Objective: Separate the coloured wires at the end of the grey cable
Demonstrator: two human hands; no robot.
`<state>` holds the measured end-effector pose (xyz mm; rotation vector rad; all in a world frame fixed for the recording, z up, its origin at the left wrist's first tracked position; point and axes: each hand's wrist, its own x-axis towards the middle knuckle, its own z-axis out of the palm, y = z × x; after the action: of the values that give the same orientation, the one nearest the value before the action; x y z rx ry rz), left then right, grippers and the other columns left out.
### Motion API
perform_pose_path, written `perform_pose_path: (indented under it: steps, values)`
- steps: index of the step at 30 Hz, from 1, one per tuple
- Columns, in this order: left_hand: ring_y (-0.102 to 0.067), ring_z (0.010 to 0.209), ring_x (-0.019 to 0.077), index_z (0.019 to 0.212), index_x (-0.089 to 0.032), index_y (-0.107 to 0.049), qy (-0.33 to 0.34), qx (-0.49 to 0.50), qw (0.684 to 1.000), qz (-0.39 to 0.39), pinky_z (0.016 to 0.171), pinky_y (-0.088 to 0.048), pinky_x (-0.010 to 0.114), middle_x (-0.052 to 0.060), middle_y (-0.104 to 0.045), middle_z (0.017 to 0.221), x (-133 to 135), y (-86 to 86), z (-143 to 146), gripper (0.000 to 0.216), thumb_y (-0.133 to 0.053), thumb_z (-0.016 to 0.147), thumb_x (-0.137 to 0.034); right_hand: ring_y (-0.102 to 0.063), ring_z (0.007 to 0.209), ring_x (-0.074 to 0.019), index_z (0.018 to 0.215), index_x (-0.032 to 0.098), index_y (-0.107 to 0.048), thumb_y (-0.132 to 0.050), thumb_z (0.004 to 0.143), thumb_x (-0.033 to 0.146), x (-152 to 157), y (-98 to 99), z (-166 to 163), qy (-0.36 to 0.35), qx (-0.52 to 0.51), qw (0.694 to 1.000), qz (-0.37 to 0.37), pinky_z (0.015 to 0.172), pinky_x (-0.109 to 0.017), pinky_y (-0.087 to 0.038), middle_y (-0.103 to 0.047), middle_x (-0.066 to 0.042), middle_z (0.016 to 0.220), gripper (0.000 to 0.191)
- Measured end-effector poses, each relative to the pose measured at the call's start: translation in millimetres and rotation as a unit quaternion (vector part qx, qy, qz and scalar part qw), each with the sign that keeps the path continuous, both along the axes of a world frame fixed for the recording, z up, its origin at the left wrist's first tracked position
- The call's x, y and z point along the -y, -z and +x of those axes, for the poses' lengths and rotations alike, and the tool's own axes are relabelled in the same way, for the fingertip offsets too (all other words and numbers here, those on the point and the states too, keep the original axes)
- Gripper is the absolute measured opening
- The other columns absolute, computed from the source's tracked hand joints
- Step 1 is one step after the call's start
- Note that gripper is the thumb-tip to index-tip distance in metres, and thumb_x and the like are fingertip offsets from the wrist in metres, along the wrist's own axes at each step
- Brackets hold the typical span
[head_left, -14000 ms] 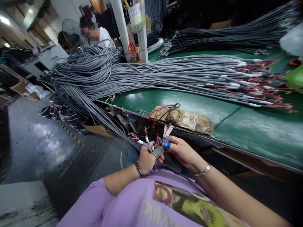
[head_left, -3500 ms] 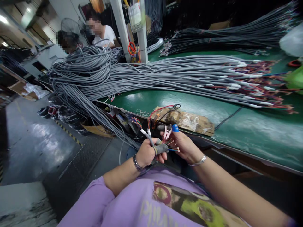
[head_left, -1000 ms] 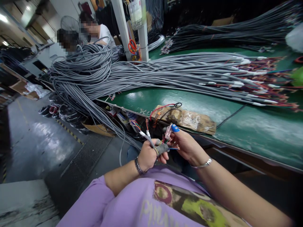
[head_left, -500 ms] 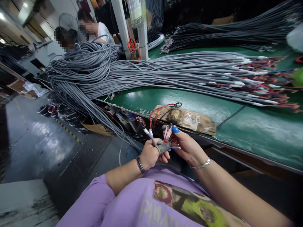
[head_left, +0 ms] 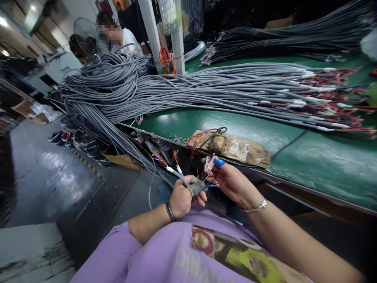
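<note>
My left hand (head_left: 183,196) is closed around grey cables (head_left: 183,179), and grey covers sit on its thumb and finger. Two white-banded cable ends with coloured wires (head_left: 160,158) stick out at the upper left of the fist. Thin loose wires (head_left: 212,184) with bare tips fan out on its right side, towards my other hand. Between thumb and fingers, my right hand (head_left: 237,184) pinches a small pale pink clip-like tool (head_left: 209,163). Blue tape (head_left: 219,161) wraps that thumb. Whether the tool touches any wire, I cannot tell.
A worn wooden block (head_left: 241,149) with red and black leads lies along the edge of the green bench (head_left: 309,169). Behind it stretches a thick bundle of grey cables (head_left: 191,92), its coloured ends at right. A person (head_left: 129,41) sits beyond, near a fan (head_left: 85,35).
My left hand has shifted slightly left, and its banded cable ends have swung left. My right hand has drawn a little to the right, so the fanned wires show between the hands.
</note>
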<state>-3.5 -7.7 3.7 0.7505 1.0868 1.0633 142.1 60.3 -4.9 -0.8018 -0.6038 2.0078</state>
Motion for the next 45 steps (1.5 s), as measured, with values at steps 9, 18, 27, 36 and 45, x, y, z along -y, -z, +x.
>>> perform_pose_path:
  steps: [9,18,27,36,45]
  values:
    - [-0.053,0.034,0.0095,0.060,-0.012,-0.056,-0.003,0.023,1.000,0.001,0.034,-0.037,0.017,0.002,-0.061,0.049,-6.3,-9.0,6.1,0.040,-0.075,0.068,-0.047,-0.061,0.063,-0.0132,0.082,0.020,-0.071,-0.073,0.077,0.049,-5.3,8.9,0.1,-0.005,-0.020,1.000,-0.014,0.060,-0.025,-0.052,-0.068,-0.002,0.072,0.029]
    - [-0.053,0.035,0.0103,0.063,-0.012,-0.058,0.022,0.049,0.998,0.018,0.034,-0.038,0.019,0.003,-0.061,0.050,-7.2,-7.5,7.1,0.044,-0.075,0.066,-0.052,-0.059,0.058,-0.0133,0.078,0.019,-0.070,-0.071,0.077,0.052,-7.3,11.6,1.7,-0.025,-0.018,1.000,0.005,0.057,-0.026,-0.048,-0.067,-0.002,0.068,0.033]
    - [-0.052,0.035,0.0090,0.065,-0.013,-0.056,-0.059,0.015,0.998,0.016,0.034,-0.034,0.018,0.001,-0.061,0.051,-11.5,-6.7,12.4,0.044,-0.073,0.066,-0.054,-0.055,0.059,-0.0130,0.071,0.019,-0.070,-0.079,0.068,0.053,-6.5,6.3,-4.9,0.030,-0.011,0.999,0.032,0.058,-0.027,-0.046,-0.066,-0.001,0.065,0.036]
    - [-0.052,0.035,0.0084,0.062,-0.013,-0.056,-0.078,0.010,0.997,0.028,0.034,-0.033,0.017,0.001,-0.060,0.050,-13.0,-7.8,14.2,0.041,-0.073,0.068,-0.050,-0.056,0.061,-0.0128,0.071,0.018,-0.071,-0.081,0.064,0.055,-6.8,6.2,-8.2,0.050,-0.013,0.998,0.034,0.061,-0.027,-0.048,-0.067,-0.001,0.066,0.039]
    - [-0.051,0.035,0.0082,0.065,-0.014,-0.056,-0.052,-0.009,0.999,0.004,0.034,-0.034,0.017,0.001,-0.061,0.051,-9.8,-1.7,14.7,0.039,-0.071,0.068,-0.050,-0.052,0.056,-0.0113,0.070,0.018,-0.069,-0.080,0.067,0.051,-6.6,7.0,-9.3,0.064,-0.012,0.998,0.001,0.055,-0.024,-0.044,-0.064,0.001,0.063,0.034]
